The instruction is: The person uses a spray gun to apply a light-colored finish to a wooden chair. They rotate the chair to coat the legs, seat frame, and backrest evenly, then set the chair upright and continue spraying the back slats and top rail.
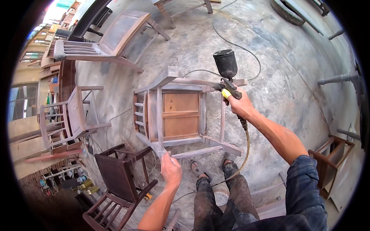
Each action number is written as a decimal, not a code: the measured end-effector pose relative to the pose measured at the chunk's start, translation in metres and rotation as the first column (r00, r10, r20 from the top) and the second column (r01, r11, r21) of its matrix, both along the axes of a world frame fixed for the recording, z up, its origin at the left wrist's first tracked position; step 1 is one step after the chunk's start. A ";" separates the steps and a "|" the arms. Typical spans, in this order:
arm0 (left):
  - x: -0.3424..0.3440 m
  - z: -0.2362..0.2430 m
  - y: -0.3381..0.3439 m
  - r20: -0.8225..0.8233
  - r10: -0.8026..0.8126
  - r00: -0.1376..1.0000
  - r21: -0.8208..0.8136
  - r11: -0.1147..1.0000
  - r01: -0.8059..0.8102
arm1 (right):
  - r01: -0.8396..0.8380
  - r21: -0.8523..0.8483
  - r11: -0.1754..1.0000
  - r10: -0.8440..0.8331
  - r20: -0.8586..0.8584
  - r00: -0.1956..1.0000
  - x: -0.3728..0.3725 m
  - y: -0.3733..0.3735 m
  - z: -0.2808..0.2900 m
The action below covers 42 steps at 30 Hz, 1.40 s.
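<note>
A wooden chair lies tipped in front of me with the brown underside of its seat facing up. Its legs and rails carry a thin greyish coat. My left hand is closed round the near left corner of the chair's frame. In my right hand is a spray gun, held by its handle over the chair's far right legs. A black cup tops the gun, and a yellow wrap shows around a finger. From the handle a tan hose runs down past my legs.
Another greyish chair lies at the far left, and a smaller one is nearer. A dark brown chair sits close by my left arm. At right is a brown wooden frame. A thin dark hose curves across the concrete floor.
</note>
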<state>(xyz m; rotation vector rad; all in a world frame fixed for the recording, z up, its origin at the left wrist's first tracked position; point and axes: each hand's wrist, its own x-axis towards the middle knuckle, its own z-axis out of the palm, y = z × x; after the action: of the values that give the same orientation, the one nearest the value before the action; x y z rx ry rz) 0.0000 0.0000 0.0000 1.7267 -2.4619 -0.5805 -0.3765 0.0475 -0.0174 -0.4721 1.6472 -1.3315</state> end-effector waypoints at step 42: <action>-0.001 0.004 -0.002 -0.020 -0.045 0.999 0.035 0.998 0.045 | 0.480 -0.002 0.877 -0.467 -0.236 0.852 0.092 0.041 -0.130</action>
<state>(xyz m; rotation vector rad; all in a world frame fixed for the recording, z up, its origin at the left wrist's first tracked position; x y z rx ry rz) -0.0007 -0.0016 0.0044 1.6738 -2.4983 -0.6458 -0.2842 0.0890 -0.1470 -0.1889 2.0824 -1.6276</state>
